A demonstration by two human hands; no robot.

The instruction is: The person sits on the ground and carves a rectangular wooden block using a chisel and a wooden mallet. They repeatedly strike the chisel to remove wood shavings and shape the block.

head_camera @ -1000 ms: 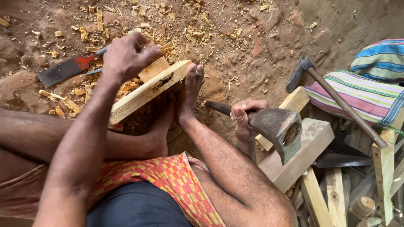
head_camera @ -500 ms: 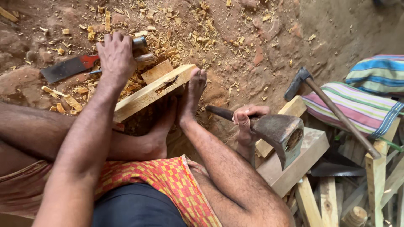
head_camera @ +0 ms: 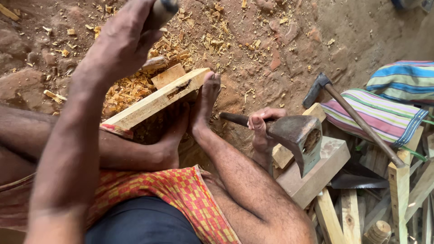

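Up at the frame's top, the left hand (head_camera: 122,43) is clenching a tool handle (head_camera: 158,11); the right hand (head_camera: 262,131) is gripping an adze (head_camera: 296,135). Feet are pinning the notched plank (head_camera: 153,101), so a glancing blow risks toes.

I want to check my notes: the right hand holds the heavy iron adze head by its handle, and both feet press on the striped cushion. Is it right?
Not quite. The head view shows the feet pressing on the notched wooden plank, not the striped cushion, which lies apart at the right. The right hand does hold the adze by its handle.
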